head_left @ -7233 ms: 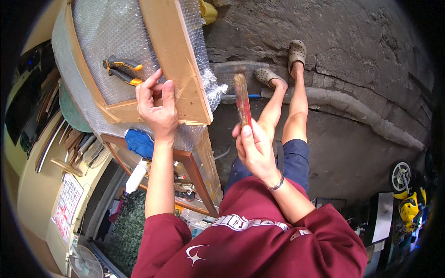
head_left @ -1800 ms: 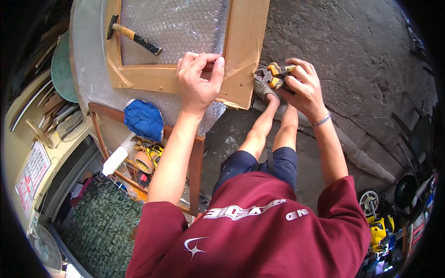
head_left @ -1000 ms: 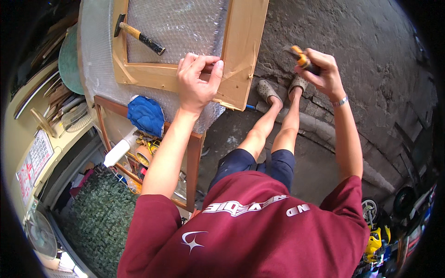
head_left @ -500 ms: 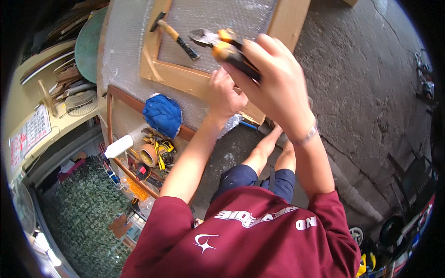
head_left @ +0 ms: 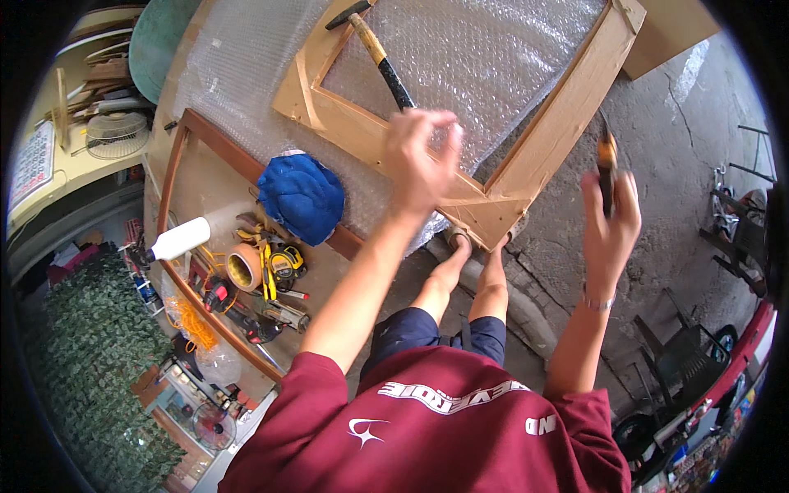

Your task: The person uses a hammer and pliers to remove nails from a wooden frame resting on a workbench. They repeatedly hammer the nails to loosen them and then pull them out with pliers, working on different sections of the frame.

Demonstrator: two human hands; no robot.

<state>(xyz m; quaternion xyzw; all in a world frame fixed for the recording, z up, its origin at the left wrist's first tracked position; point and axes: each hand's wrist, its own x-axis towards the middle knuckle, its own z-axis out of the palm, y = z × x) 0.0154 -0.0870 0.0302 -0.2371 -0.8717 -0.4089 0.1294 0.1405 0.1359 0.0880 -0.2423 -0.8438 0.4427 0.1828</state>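
Note:
My right hand (head_left: 610,215) is closed around the black and orange handles of diagonal cutting pliers (head_left: 606,154), held edge-on with the jaws away from me, right of the frame. Blurred a little by motion, my left hand (head_left: 421,160) hovers over the near side of a light wooden frame (head_left: 534,152), with finger and thumb apart and nothing visible between them. Just beyond it is a hammer (head_left: 380,62), its black grip end close to my fingers and its head on the frame's far left part. Tape-like strips cover the frame's corners.
Bubble wrap (head_left: 238,66) lies under the frame on the table. To the left are a blue cap (head_left: 302,195), a reddish-brown wooden frame (head_left: 215,140), a white bottle (head_left: 179,240), a tape roll (head_left: 243,267) and a yellow tape measure (head_left: 288,263). Chairs (head_left: 682,349) stand at right.
My right hand has swung right and lower with the pliers, away from my left hand. My left hand has lifted and its fingers have spread. The view has shifted.

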